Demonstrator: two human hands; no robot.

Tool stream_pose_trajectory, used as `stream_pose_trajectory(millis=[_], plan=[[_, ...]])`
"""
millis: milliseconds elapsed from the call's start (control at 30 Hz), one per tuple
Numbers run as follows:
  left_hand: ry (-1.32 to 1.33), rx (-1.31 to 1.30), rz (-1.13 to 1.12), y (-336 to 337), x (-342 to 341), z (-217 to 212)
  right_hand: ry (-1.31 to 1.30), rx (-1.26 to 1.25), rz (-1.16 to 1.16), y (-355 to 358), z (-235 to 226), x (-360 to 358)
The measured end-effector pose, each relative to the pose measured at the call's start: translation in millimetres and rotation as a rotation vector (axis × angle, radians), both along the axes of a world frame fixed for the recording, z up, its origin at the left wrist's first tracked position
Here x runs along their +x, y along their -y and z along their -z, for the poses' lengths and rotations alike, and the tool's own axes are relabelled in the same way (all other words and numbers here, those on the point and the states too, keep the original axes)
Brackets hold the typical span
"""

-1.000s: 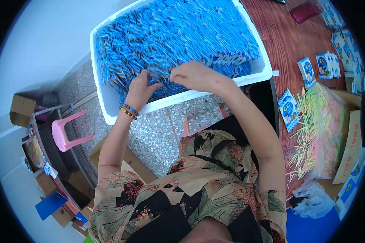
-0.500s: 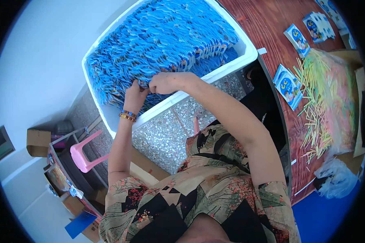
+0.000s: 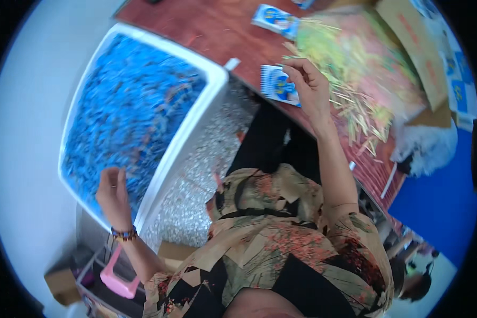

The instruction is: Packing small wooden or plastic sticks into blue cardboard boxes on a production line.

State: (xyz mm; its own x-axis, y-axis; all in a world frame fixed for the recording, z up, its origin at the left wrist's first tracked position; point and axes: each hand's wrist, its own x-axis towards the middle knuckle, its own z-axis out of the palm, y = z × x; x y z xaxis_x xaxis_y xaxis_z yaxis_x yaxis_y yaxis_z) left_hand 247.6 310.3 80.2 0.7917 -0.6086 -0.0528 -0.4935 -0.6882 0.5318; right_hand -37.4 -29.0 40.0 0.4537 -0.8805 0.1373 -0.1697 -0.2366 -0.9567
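Observation:
My left hand (image 3: 113, 196), with beaded bracelets at the wrist, hovers over the near left part of a white plastic bin (image 3: 217, 79). Its thumb stands a little apart from its fingers, and nothing shows between them. The bin is full of blue printed packets (image 3: 138, 106), blurred by motion. On the right, my right hand (image 3: 311, 93) is over the red-brown table with thumb and forefinger tips pinched together; whatever they may hold is too small to make out. Just beneath those fingertips lies a blue-and-white packet (image 3: 274, 85). Thin pale sticks (image 3: 358, 114) are scattered beside the hand.
A clear bag of coloured sticks (image 3: 360, 58) lies against an open cardboard box (image 3: 416, 47). Another blue-and-white packet (image 3: 275, 21) sits farther back on the table (image 3: 201, 26). A crumpled clear bag (image 3: 426, 146) is at right, a pink stool (image 3: 116, 281) at lower left.
My hands have parted: the right went from the bin to the table at right, and the left drew back toward the bin's near left. The view has swung right.

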Motion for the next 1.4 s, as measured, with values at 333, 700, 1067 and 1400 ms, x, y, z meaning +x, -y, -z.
stream_pose_trajectory(millis=[333,700,1067,1400], plan=[[-0.079,-0.607,0.69,255.3,-147.7,54.8,-0.72,-0.246,0.167,21.4,-7.6,-65.0],[0.152,-0.341,0.676,305.7,-162.0,86.1,-0.435,-0.444,0.182,39.6,22.7,-71.4],[-1.11,-0.691,0.469,291.7,-185.4,48.7,0.421,0.372,-0.093,29.2,6.1,-88.0],[-1.162,-0.771,0.353,264.5,-222.3,56.0,0.32,0.364,-0.051,-1.6,16.4,-112.3]])
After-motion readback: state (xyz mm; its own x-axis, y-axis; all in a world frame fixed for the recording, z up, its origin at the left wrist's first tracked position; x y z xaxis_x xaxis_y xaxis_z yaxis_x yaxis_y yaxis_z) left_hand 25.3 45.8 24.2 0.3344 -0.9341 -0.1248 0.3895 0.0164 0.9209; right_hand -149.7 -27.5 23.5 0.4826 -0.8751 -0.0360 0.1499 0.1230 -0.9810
